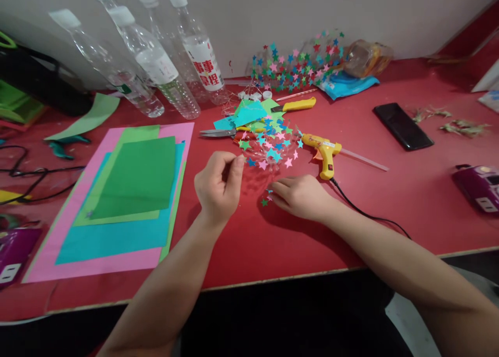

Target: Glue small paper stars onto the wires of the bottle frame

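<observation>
My left hand (220, 185) is closed in a pinch above the red table (249, 258); what its fingertips hold is too small to make out. My right hand (298, 195) rests low over the table, its fingers curled down at a few small paper stars (265, 202). Whether it grips one is hidden. Just beyond both hands stands a clear piece dotted with colorful stars (273, 146). A yellow glue gun (325, 151) with a clear stick lies to its right, and scissors (218, 133) lie behind on the left.
Stacked colored paper sheets (136, 180) lie at the left. Several plastic bottles (156, 66) stand behind them. A yellow cutter (298, 105), a blue packet (349, 84) and another star-covered piece (298, 63) are at the back. A black phone (403, 126) lies at the right.
</observation>
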`<action>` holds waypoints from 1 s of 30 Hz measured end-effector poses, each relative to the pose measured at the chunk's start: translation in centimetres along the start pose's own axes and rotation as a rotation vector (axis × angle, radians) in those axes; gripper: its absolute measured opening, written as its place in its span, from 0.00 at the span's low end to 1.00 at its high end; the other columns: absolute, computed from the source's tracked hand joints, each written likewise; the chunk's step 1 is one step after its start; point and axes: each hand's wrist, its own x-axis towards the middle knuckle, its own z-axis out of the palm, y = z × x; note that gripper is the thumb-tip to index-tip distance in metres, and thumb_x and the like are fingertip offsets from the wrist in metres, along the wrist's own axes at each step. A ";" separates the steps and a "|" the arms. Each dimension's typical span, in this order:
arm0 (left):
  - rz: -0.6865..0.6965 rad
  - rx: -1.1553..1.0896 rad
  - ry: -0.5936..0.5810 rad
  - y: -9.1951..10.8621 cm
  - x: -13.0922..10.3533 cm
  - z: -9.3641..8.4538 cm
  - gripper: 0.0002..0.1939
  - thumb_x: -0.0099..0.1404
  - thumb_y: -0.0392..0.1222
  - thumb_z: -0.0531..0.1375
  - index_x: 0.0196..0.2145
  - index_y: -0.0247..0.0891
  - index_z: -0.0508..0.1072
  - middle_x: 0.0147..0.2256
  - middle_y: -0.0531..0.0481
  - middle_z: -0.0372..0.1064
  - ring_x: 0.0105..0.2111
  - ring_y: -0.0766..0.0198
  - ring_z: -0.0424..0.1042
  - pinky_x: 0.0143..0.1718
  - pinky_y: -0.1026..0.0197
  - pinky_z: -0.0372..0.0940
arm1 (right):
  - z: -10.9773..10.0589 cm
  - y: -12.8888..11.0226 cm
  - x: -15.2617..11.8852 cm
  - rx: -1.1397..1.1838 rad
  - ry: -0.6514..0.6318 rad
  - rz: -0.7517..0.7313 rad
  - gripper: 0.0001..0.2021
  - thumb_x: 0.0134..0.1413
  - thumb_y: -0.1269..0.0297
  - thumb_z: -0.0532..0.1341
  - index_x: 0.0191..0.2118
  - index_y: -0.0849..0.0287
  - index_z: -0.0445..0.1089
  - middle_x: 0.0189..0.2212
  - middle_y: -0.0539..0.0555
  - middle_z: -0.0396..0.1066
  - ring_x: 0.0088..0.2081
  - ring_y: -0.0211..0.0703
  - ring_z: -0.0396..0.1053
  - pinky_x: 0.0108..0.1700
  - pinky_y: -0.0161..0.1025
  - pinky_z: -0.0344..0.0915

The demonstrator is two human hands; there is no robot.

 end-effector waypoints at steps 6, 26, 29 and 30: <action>0.099 -0.019 -0.042 0.6 -0.1 0.2 0.14 0.67 0.40 0.57 0.24 0.38 0.65 0.18 0.58 0.58 0.17 0.73 0.56 0.21 0.67 0.53 | 0.9 -0.6 0.8 -0.046 -0.214 0.196 0.19 0.67 0.58 0.48 0.35 0.62 0.72 0.27 0.57 0.75 0.25 0.39 0.64 0.26 0.39 0.38; -0.046 -0.171 0.027 0.8 -0.1 0.2 0.01 0.63 0.37 0.59 0.34 0.39 0.69 0.24 0.57 0.67 0.21 0.74 0.65 0.21 0.70 0.58 | 0.7 -0.1 -0.3 0.009 0.275 0.004 0.14 0.65 0.65 0.50 0.35 0.62 0.70 0.23 0.51 0.72 0.23 0.33 0.63 0.26 0.36 0.48; 0.000 -0.142 -0.013 1.0 0.0 0.0 0.05 0.64 0.38 0.58 0.30 0.38 0.70 0.21 0.57 0.65 0.20 0.73 0.62 0.21 0.69 0.57 | 0.1 -0.1 -0.5 0.051 0.439 -0.049 0.10 0.64 0.68 0.52 0.36 0.61 0.70 0.23 0.49 0.72 0.24 0.32 0.66 0.27 0.34 0.52; 0.018 -0.130 -0.027 1.0 0.0 0.0 0.06 0.64 0.39 0.58 0.29 0.38 0.70 0.20 0.57 0.64 0.19 0.73 0.61 0.21 0.69 0.57 | 0.0 0.0 -0.5 0.050 0.451 -0.055 0.09 0.64 0.68 0.53 0.36 0.61 0.70 0.23 0.49 0.72 0.24 0.32 0.66 0.27 0.34 0.52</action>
